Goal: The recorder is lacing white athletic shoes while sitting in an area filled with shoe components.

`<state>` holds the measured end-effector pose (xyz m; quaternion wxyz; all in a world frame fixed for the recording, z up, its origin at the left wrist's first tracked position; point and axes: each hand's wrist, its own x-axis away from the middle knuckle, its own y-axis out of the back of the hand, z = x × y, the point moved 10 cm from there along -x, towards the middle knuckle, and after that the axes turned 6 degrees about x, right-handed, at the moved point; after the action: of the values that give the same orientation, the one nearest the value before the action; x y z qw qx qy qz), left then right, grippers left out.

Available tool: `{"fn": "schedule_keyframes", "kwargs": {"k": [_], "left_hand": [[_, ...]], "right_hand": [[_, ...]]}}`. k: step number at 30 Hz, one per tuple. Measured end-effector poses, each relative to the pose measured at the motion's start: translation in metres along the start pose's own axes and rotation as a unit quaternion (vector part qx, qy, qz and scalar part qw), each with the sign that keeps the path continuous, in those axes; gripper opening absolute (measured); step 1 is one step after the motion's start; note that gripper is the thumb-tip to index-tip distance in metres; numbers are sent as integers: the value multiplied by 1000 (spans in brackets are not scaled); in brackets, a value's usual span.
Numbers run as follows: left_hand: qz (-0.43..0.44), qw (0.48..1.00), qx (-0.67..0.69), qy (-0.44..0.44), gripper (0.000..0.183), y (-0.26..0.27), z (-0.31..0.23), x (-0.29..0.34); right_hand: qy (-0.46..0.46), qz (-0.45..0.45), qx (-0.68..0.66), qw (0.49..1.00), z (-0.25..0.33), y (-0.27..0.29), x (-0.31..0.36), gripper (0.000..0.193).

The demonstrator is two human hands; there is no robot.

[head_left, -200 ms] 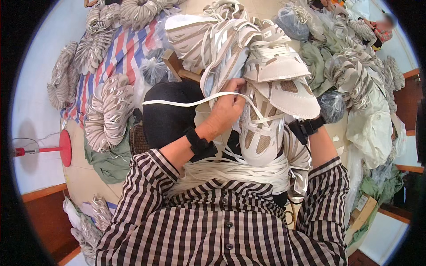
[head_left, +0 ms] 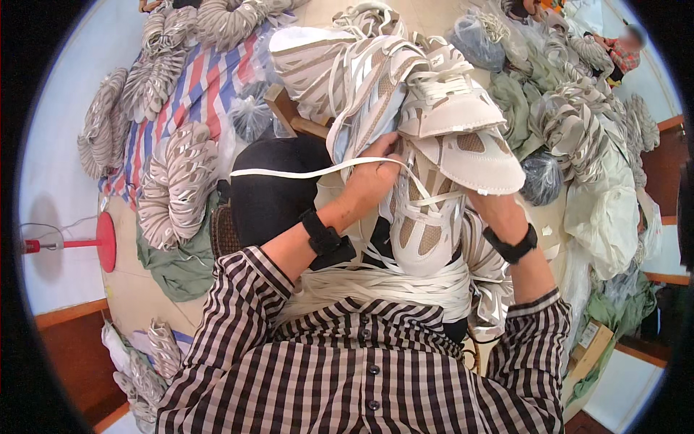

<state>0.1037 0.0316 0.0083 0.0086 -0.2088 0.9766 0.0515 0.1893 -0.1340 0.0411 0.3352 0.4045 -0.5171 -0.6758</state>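
Note:
On my lap lies a beige and tan shoe upper (head_left: 419, 242), its toe toward me and a white shoelace (head_left: 289, 174) threaded through it. The lace's free end trails left across my left hand and over my black-clad thigh (head_left: 267, 206). My left hand (head_left: 372, 182) is closed on the left edge of this upper, with its fingertips partly hidden. My right hand (head_left: 494, 210) reaches in from the right under another shoe upper (head_left: 477, 163), which covers its fingers. A bundle of white laces (head_left: 376, 289) lies across my waist.
More stacked uppers (head_left: 376, 72) lie just beyond my hands. Strung coils of uppers (head_left: 177, 188) sit on the left, some on a striped sheet (head_left: 173, 94). Plastic bags (head_left: 603, 217) and further coils crowd the right. A red round stand (head_left: 106, 242) is at far left.
My right wrist has come back toward me and slightly right, so more of the hand shows. My left hand has shifted slightly nearer, and the lace over it has dipped a little.

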Motion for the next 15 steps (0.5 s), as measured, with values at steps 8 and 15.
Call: {"fn": "schedule_keyframes", "kwargs": {"k": [8, 15], "left_hand": [[49, 998, 32, -20, 47, -9, -19, -3], [63, 995, 5, -84, 46, -9, -39, -6]], "right_hand": [[100, -169, -59, 979, 51, 76, -96, 51], [58, -211, -123, 968, -30, 95, -110, 48]]}}
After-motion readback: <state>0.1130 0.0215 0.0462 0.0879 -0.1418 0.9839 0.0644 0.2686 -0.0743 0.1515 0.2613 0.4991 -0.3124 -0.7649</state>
